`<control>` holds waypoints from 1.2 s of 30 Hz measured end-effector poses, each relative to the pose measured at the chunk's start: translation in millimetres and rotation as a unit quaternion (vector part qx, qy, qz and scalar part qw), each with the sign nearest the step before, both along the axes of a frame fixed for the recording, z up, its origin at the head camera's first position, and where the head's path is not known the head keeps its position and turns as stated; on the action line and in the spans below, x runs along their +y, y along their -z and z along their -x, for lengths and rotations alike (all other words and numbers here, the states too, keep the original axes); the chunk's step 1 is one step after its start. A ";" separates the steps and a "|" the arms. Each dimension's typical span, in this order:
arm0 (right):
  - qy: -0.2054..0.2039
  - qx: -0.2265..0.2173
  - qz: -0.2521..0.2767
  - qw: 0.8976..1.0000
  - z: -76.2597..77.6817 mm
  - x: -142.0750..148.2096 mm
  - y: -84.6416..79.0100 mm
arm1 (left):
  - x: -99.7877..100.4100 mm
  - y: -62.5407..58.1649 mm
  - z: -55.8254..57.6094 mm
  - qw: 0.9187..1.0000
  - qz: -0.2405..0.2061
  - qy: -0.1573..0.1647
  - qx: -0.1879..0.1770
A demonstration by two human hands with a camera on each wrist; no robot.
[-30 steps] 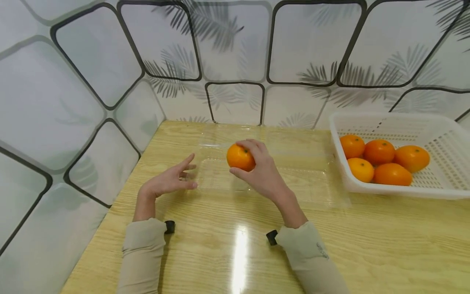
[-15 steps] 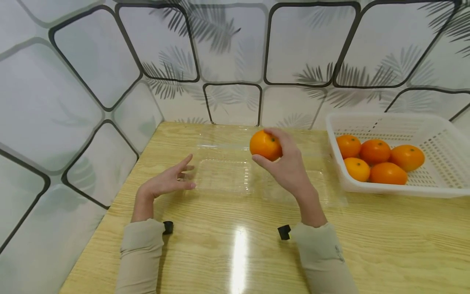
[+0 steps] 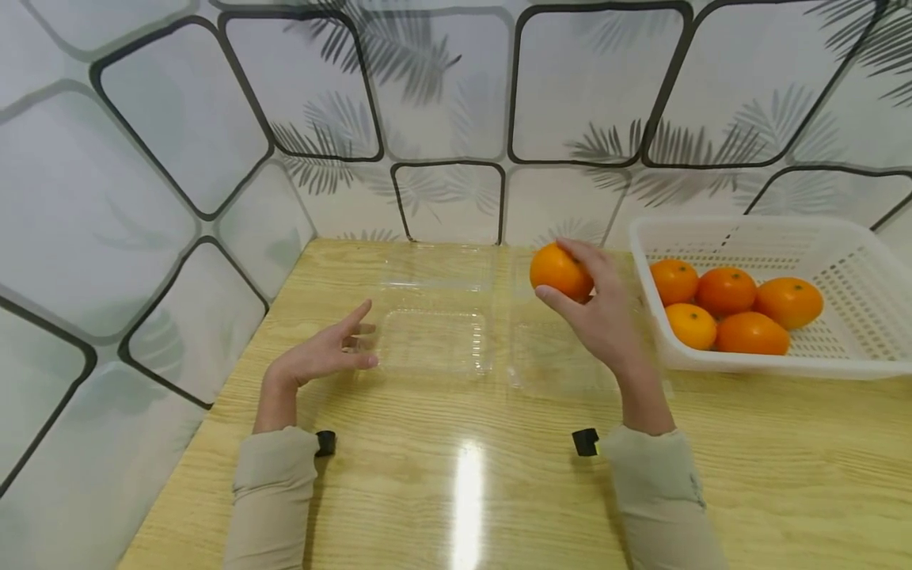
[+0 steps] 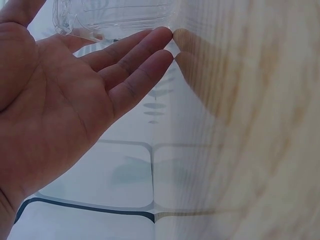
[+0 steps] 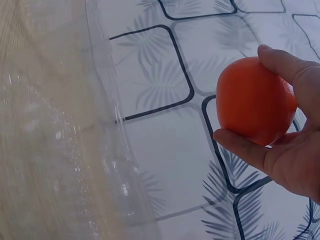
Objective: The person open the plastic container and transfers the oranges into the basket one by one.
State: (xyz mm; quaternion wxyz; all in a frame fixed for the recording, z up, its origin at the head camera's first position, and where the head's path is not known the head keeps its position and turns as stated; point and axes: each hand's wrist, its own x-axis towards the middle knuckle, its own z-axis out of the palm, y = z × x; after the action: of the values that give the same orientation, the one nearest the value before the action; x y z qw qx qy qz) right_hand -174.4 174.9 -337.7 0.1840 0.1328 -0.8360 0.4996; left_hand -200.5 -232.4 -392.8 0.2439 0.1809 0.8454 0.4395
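My right hand [image 3: 606,309] grips an orange [image 3: 559,271] between thumb and fingers, held above the right clear plastic container [image 3: 545,380]. In the right wrist view the same orange [image 5: 252,102] is pinched at its sides, apart from the container [image 5: 50,150]. My left hand [image 3: 324,348] stays beside the left clear plastic container [image 3: 435,368], its fingers extended and nothing in its grasp. The left wrist view shows that hand [image 4: 75,95] with palm visible and fingertips on the wooden table [image 4: 250,125], near the container's edge [image 4: 120,20].
A white perforated basket [image 3: 848,364] stands at the right with several oranges [image 3: 727,291] in its left part. A patterned wall [image 3: 449,87] bounds the back and left of the wooden table [image 3: 399,475]. Both clear containers have lids folded back toward the wall.
My right hand has carried the orange rightward, from over the left container to over the right one, and a little toward the wall. The left hand has hardly moved.
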 end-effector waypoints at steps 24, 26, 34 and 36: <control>0.054 0.022 -0.088 0.994 -13.5 54.6 5.0 | 0.8 -0.2 1.6 1.000 0.003 -0.001 0.000; 0.070 0.024 -0.087 0.993 -14.9 62.1 4.3 | 1.2 0.2 1.8 1.000 0.006 0.000 0.001; 0.122 0.006 -0.089 0.988 -21.8 95.4 10.5 | 1.1 0.8 1.5 1.000 0.015 -0.005 0.002; 0.140 0.003 -0.084 0.987 -22.2 104.6 11.4 | 1.1 1.2 2.1 1.000 0.016 -0.007 0.002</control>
State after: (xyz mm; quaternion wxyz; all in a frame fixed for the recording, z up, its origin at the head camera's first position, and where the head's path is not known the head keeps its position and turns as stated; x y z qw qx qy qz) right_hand -152.1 279.5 -349.1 0.2431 0.0312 -0.8847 0.3965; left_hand -202.7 -231.3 -394.0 0.2419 0.1719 0.8540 0.4273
